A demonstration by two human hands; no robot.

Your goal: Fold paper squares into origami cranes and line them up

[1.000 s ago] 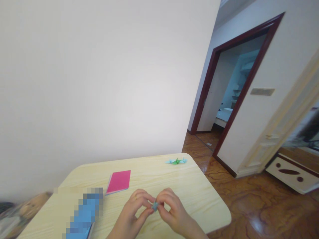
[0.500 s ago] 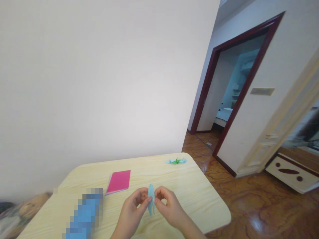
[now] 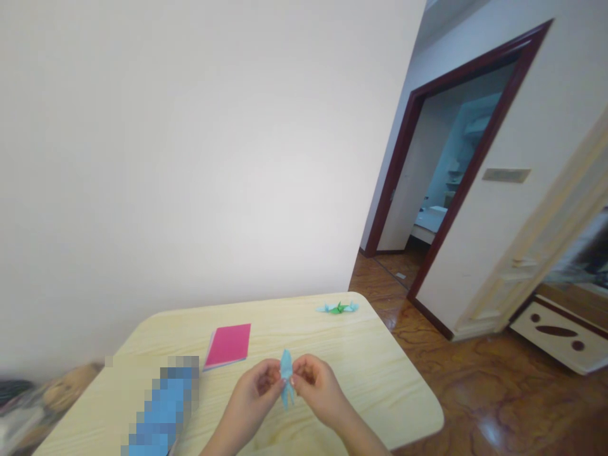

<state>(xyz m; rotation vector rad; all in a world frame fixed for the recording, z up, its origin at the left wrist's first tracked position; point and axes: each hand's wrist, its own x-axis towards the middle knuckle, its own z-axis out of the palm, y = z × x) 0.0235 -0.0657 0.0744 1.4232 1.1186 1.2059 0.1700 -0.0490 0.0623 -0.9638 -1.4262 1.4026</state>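
Observation:
A light-blue piece of folded origami paper (image 3: 285, 364) is held upright between my two hands, above the near part of the table. It has a pointed top and two narrow points hanging at the bottom. My left hand (image 3: 259, 389) pinches its left side with thumb and fingers. From the other side, my right hand (image 3: 316, 386) pinches its right edge. The fingertips of both hands nearly meet at its middle and hide part of the folds.
On the pale wooden table (image 3: 380, 380) lies a stack of square paper (image 3: 230, 343), pink on top. Small folded paper figures (image 3: 338, 308), green and light blue, sit near the far right corner. A blurred-out blue object (image 3: 161, 405) is at the left. The wall (image 3: 213, 158) stands behind.
My fingers have shifted inward to the paper's middle, and its two lower points now show more clearly apart. The view has turned slightly left.

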